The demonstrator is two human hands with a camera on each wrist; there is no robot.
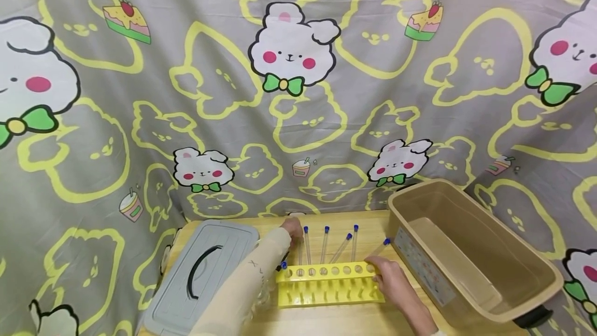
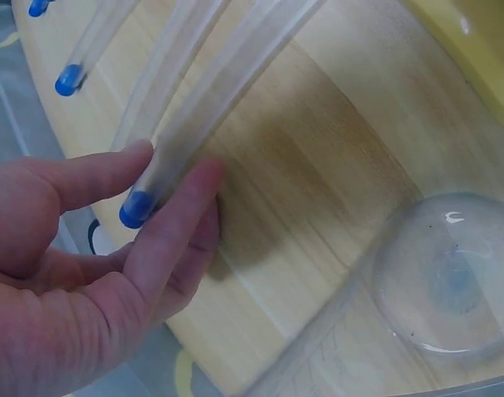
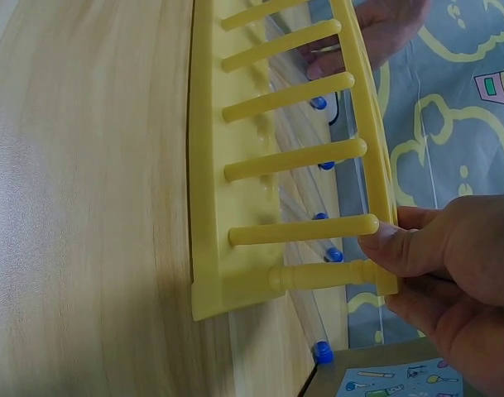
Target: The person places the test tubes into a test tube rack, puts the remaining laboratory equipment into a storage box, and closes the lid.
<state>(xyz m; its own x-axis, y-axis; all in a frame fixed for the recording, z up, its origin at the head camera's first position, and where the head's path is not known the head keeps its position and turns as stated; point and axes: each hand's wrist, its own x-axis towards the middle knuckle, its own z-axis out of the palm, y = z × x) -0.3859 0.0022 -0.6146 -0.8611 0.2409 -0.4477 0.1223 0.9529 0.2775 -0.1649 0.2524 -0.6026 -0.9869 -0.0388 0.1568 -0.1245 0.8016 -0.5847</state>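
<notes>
My left hand [image 1: 293, 227] is at the back of the table, its thumb and fingers pinching a clear test tube [image 2: 218, 99] near its blue cap. Several more capped test tubes [image 1: 325, 245] lie behind the yellow test tube rack [image 1: 331, 299], roughly side by side. A blue cap [image 1: 283, 265] shows at the rack's left end, partly behind the left sleeve. With thumb and fingers, my right hand [image 1: 394, 279] grips the right end of the rack's upper plate [image 3: 382, 182]. The rack stands upright on the table, its row of pegs [image 3: 293, 161] facing the right wrist camera.
A deep brown plastic box [image 1: 503, 253] stands at the right, close to the right hand. On the left lies a grey lid [image 1: 219, 237] with a black handle. A patterned curtain [image 1: 289, 118] hangs behind the wooden table [image 1: 336, 323].
</notes>
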